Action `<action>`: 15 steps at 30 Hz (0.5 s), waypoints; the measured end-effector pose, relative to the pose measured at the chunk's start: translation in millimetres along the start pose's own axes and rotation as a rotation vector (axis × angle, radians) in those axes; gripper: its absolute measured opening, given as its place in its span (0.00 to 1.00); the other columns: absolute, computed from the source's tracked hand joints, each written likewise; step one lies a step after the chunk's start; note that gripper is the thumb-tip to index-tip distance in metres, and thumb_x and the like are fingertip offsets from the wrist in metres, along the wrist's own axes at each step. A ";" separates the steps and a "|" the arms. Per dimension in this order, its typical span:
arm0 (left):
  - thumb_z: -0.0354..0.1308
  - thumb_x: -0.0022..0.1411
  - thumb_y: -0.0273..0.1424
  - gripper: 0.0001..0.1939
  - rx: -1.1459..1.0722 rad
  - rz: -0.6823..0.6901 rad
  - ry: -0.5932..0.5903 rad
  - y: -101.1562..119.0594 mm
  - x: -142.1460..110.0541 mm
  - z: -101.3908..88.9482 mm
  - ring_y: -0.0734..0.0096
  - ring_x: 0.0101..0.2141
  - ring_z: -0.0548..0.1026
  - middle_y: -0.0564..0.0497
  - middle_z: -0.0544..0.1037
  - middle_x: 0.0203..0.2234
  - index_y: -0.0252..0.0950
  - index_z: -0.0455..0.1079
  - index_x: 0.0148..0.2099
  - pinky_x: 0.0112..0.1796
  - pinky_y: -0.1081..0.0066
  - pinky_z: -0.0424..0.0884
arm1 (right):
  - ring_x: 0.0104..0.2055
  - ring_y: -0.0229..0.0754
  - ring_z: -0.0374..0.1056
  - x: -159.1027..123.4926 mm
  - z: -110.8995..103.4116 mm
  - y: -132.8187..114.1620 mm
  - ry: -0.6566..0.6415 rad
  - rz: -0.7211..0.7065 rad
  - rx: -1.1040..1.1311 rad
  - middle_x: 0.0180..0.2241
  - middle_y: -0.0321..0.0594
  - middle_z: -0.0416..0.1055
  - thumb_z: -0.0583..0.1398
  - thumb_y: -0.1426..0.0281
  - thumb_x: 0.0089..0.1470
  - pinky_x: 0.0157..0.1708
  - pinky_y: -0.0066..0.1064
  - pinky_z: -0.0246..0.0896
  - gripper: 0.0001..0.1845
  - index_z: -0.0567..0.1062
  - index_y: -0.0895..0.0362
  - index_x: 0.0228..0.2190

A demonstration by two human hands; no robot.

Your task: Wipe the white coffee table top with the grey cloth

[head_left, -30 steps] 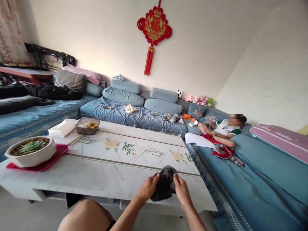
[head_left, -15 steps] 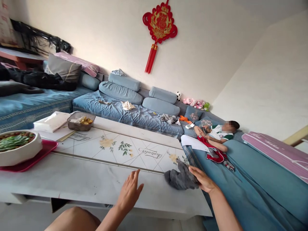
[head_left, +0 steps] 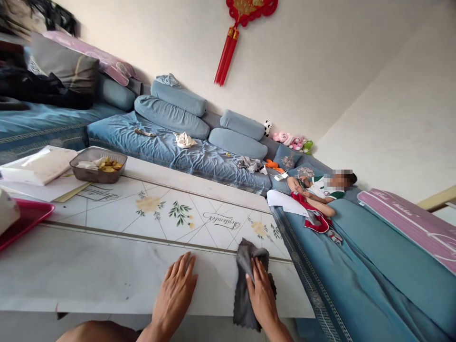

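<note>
A dark grey cloth (head_left: 245, 289) with a scalloped edge lies spread on the right part of the white marble-look table (head_left: 96, 266), its near end reaching past the table's front edge. My right hand (head_left: 262, 294) presses down on it from above, fingers close together and thumb a little apart. To the left of the cloth, my left hand (head_left: 176, 285) rests palm down on the bare tabletop, fingers stretched out, holding nothing. A printed runner (head_left: 199, 235) with flowers and lettering crosses the table just beyond both hands.
On the table's left stand a grey plastic box (head_left: 98, 173) with food pieces, a white tissue pack (head_left: 39, 166) and a pink tray (head_left: 30, 218) under a white pot (head_left: 7, 211). A blue sofa (head_left: 317, 266) wraps the far and right sides; a person (head_left: 317, 190) reclines there.
The cloth went from bunched in my raised right hand to spread on the table under that hand. My left hand came down onto the tabletop, slightly leftward. The view shifted.
</note>
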State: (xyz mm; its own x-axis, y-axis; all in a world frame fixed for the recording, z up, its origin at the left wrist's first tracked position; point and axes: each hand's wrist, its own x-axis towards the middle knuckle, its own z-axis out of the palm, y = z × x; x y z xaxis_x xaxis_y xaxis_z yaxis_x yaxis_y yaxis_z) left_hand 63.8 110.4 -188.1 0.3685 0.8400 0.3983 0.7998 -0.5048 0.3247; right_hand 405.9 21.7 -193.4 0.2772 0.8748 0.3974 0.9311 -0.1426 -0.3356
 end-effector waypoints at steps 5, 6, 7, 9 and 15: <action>0.48 0.77 0.35 0.26 0.032 0.010 0.002 4.6 0.7 -0.7 0.49 0.71 0.66 0.42 0.66 0.73 0.37 0.70 0.71 0.69 0.47 0.64 | 0.69 0.66 0.65 123.0 -19.2 22.1 0.018 0.178 0.031 0.63 0.64 0.72 0.47 0.55 0.70 0.67 0.58 0.61 0.34 0.75 0.66 0.60; 0.48 0.77 0.36 0.26 0.040 0.012 0.001 6.2 1.5 -1.6 0.49 0.71 0.66 0.41 0.65 0.73 0.36 0.70 0.71 0.70 0.46 0.63 | 0.70 0.67 0.64 150.6 -16.7 17.6 0.021 0.187 0.026 0.62 0.68 0.72 0.46 0.56 0.71 0.68 0.59 0.59 0.35 0.75 0.70 0.60; 0.48 0.77 0.36 0.27 0.046 0.012 0.003 7.7 2.4 -2.6 0.49 0.71 0.65 0.41 0.64 0.74 0.35 0.70 0.71 0.71 0.46 0.61 | 0.70 0.67 0.63 173.5 -10.3 8.0 0.014 0.176 0.029 0.62 0.71 0.71 0.45 0.57 0.72 0.69 0.59 0.57 0.36 0.73 0.73 0.60; 0.47 0.77 0.37 0.28 0.051 0.009 0.003 9.5 3.7 -4.2 0.50 0.72 0.64 0.40 0.61 0.75 0.33 0.69 0.72 0.72 0.46 0.59 | 0.71 0.64 0.62 197.8 11.7 -25.1 -0.032 0.110 0.056 0.63 0.71 0.70 0.43 0.60 0.73 0.70 0.55 0.54 0.36 0.71 0.77 0.61; 0.47 0.77 0.38 0.30 0.061 0.037 0.012 6.0 3.7 -4.5 0.48 0.73 0.63 0.39 0.60 0.75 0.32 0.67 0.73 0.72 0.45 0.58 | 0.75 0.49 0.58 115.5 53.6 -124.7 -0.265 -0.251 0.203 0.72 0.42 0.65 0.56 0.63 0.70 0.74 0.44 0.56 0.29 0.70 0.53 0.69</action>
State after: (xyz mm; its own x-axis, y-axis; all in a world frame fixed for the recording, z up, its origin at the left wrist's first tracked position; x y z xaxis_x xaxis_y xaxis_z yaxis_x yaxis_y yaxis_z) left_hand 67.8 109.6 -180.8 0.3928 0.8182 0.4198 0.8131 -0.5223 0.2572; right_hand 309.1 165.3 -151.4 -0.0479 0.9634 0.2637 0.8892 0.1614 -0.4281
